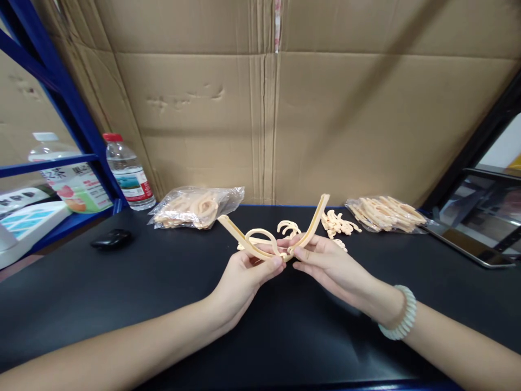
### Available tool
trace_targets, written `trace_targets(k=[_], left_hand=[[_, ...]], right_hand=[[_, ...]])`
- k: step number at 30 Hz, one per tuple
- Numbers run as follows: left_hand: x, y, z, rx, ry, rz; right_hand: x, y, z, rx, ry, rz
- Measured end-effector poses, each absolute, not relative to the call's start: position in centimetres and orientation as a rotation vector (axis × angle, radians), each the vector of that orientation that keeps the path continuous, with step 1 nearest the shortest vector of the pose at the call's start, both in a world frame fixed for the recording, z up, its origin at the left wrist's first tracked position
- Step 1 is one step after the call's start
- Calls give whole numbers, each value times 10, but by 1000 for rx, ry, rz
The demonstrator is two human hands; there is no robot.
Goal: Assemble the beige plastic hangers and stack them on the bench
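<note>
Above the black table, both hands pinch one cream-coloured curved strip that bends up at both ends in a wide V. My left hand is closed on its lower left part, thumb on top near the middle. My right hand grips it just right of the middle, fingers closed. A thin cream loop rises from the strip near the left fingers; whether it is one piece with the strip I cannot tell. Behind the hands lie a curled cream piece and a heap of small cream curly pieces.
A clear bag of cream parts lies at the back left, another bag at the back right. To the left are a black mouse, a red-capped bottle and a blue shelf frame. A tablet-like device sits at right.
</note>
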State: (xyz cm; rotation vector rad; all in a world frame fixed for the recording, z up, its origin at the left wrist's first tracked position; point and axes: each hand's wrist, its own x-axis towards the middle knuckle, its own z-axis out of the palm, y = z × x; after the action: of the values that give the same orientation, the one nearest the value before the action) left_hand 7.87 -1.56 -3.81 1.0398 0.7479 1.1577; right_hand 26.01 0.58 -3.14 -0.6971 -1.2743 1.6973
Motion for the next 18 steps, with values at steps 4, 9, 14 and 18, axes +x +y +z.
trace_targets(k=[4,9,14,18], left_hand=[[78,-15,-39,1167,786,1166],[78,-15,-35,1265,750,1170],[78,-16,-34,1302,722,1194],[77,-17,-36,1309,799,1178]], right_hand=[[259,8,-34,-755,-1371,1542],[261,11,-27,-726,-1509,1486],[262,6,-17,-723,-1616,1462],[261,3,-17,-742,-1649,1439]])
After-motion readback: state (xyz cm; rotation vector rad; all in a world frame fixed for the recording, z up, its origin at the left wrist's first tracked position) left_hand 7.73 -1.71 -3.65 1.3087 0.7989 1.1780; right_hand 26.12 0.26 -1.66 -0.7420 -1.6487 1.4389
